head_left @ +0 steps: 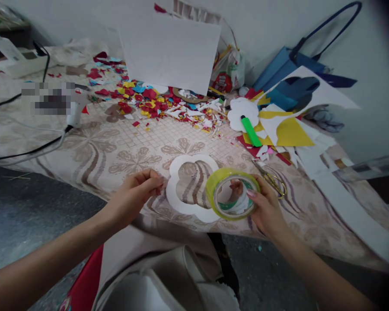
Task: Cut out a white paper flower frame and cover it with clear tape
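- In the head view, the right hand [267, 205] holds a roll of clear yellow tape [225, 175], with its fingers around the side.
- The left hand [139, 188] has its thumb and finger pinched close; I cannot tell if a bit of tape is between them.
- A white paper flower ring [172, 185] lies flat on the flowery tablecloth [139, 160], between the hands. The roll hides part of its right side.
- Gold-handled scissors [272, 181] lie just beside the right hand.
- Farther back, a green marker [251, 131] lies on a white paper flower [238, 108], near yellow paper [293, 133].
- Red, yellow and white paper scraps [151, 103] lie in front of a big white board [170, 52].
- A blue bag [275, 65] leans by the wall.
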Demonstrator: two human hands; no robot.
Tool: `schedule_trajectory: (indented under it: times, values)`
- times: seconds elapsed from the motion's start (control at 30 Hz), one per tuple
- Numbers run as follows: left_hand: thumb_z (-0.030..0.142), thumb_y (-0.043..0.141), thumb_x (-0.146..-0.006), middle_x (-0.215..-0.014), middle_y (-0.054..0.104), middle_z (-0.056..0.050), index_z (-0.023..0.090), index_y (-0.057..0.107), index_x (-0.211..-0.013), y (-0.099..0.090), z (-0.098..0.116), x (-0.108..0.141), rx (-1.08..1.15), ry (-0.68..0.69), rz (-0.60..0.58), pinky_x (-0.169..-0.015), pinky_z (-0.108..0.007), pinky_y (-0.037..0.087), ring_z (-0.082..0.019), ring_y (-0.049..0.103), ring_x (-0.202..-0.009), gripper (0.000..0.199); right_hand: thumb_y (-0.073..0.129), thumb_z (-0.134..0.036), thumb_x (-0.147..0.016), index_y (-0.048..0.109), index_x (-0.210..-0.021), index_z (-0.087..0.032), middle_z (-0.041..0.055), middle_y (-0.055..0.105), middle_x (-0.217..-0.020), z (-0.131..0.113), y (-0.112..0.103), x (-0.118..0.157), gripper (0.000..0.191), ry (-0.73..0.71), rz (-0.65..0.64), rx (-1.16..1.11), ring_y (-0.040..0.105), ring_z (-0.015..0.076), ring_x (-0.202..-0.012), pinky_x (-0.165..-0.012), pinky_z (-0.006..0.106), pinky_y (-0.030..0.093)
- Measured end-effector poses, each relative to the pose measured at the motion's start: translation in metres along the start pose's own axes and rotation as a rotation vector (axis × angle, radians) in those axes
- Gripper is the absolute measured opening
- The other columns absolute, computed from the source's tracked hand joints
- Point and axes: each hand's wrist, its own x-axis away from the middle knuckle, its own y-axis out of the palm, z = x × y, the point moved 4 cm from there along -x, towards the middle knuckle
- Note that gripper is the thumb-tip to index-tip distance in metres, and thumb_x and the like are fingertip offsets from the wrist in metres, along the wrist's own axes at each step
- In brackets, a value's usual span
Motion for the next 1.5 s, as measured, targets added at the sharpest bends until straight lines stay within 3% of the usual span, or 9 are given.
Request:
schedule_trajectory:
  times: [0.2,0.33,0.53,0.63,0.73,0.93,1.3,1.5]
  values:
    - [0.028,0.067,-0.07,-0.057,0.055,0.001,0.018,0.059,-0.059,-0.009,0.013,-0.009,-0.122,0.027,0.013,-0.054,-0.021,0.035,-0.01,0.046,-0.055,0.017,0.064,-0.033,-0.079,0.057,-0.103,-0.029,0.0008,0.064,-0.091,-0.002,0.002,0.007,0.025,-0.032,-0.023,0.077,0.062,0.0175,-0.082,-0.072,0.032,0.052]
    - [0.028,0.065,-0.072,-0.054,0.054,0.001,0.018,0.061,-0.055,-0.01,0.037,-0.015,-0.375,0.086,-0.077,-0.057,-0.022,0.037,-0.011,0.047,-0.056,0.02,0.067,-0.031,-0.078,0.055,-0.112,-0.033,0.001,0.061,-0.104,-0.026,-0.011,-0.008,0.036,-0.175,-0.026,0.217,0.06,0.0179,-0.093,-0.081,0.033,0.051]
    - [0.028,0.066,-0.065,-0.052,0.055,0.0,0.017,0.061,-0.052,-0.001,0.056,-0.027,-0.511,0.061,-0.143,-0.052,-0.021,0.034,-0.01,0.046,-0.053,0.018,0.065,-0.026,-0.08,0.053,-0.122,-0.034,0.0034,0.061,-0.105,-0.08,-0.02,-0.037,0.044,-0.474,-0.21,0.585,0.059,0.0185,-0.091,-0.075,0.03,0.05]
    - [0.028,0.067,-0.065,-0.051,0.054,0.0,0.017,0.06,-0.05,-0.005,0.055,-0.035,-0.563,0.057,-0.11,-0.048,-0.02,0.031,-0.01,0.043,-0.05,0.019,0.062,-0.027,-0.083,0.049,-0.129,-0.035,0.0059,0.059,-0.114,-0.091,-0.03,-0.05,0.049,-0.573,-0.257,0.801,0.057,0.0213,-0.099,-0.081,0.034,0.048]
    - [0.027,0.067,-0.065,-0.048,0.052,0.001,0.018,0.059,-0.049,-0.009,0.052,-0.04,-0.586,0.036,-0.088,-0.044,-0.02,0.027,-0.009,0.04,-0.046,0.02,0.06,-0.03,-0.084,0.043,-0.136,-0.036,0.0078,0.057,-0.115,-0.09,-0.038,-0.059,0.055,-0.639,-0.397,1.041,0.055,0.024,-0.101,-0.083,0.038,0.045]
    - [0.027,0.067,-0.067,-0.045,0.05,0.002,0.018,0.058,-0.048,-0.011,0.042,-0.044,-0.642,-0.032,-0.129,-0.041,-0.02,0.023,-0.007,0.034,-0.041,0.023,0.051,-0.035,-0.089,0.032,-0.142,-0.036,0.009,0.053,-0.106,-0.083,-0.048,-0.07,0.056,-0.663,-0.604,1.295,0.054,0.0227,-0.092,-0.075,0.034,0.045]
    - [0.039,0.068,-0.069,-0.049,0.052,0.001,0.018,0.061,-0.054,-0.021,0.024,-0.052,-0.83,-0.061,-0.181,-0.044,-0.02,0.029,-0.01,0.043,-0.047,0.027,0.047,-0.044,-0.09,0.047,-0.134,-0.03,0.0072,0.055,-0.094,-0.073,-0.035,-0.085,0.045,-0.479,-0.896,1.453,0.057,0.0192,-0.077,-0.068,0.032,0.043]
    - [0.037,0.068,-0.069,-0.051,0.056,0.0,0.019,0.064,-0.057,-0.018,0.022,-0.055,-0.837,-0.06,-0.199,-0.045,-0.021,0.029,-0.011,0.046,-0.049,0.023,0.049,-0.043,-0.09,0.051,-0.13,-0.028,0.0099,0.059,-0.106,-0.074,-0.025,-0.09,0.043,-0.404,-0.986,1.476,0.061,0.0205,-0.078,-0.066,0.032,0.044]
